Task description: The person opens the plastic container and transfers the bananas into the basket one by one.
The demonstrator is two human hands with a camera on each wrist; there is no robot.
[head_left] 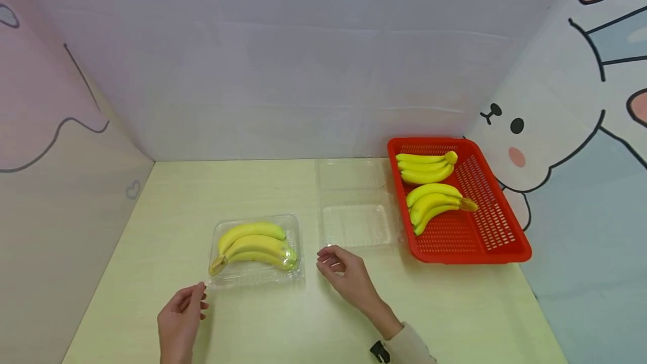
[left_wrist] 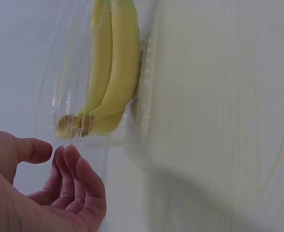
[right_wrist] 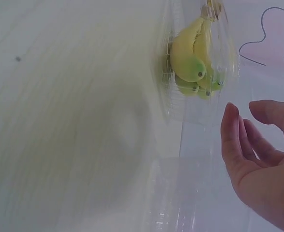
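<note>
A clear plastic clamshell box (head_left: 295,240) lies on the table with a bunch of bananas (head_left: 255,246) inside, its see-through lid over the fruit. My left hand (head_left: 182,316) is just off the box's near left corner. In the left wrist view its thumb and loosely bent fingers stand apart with nothing between them, close to the banana stems. To the right of the box hovers my right hand (head_left: 349,277), fingers loosely bent and holding nothing. In the right wrist view a gap shows between thumb and fingertips, with the banana tips (right_wrist: 197,72) beyond them.
A second clear clamshell box (head_left: 356,223) lies unfolded behind my right hand. Beside it a red plastic basket (head_left: 497,223) holds two banana bunches, one at the back (head_left: 427,168) and one in front (head_left: 434,201). Fabric walls (head_left: 268,89) border the table.
</note>
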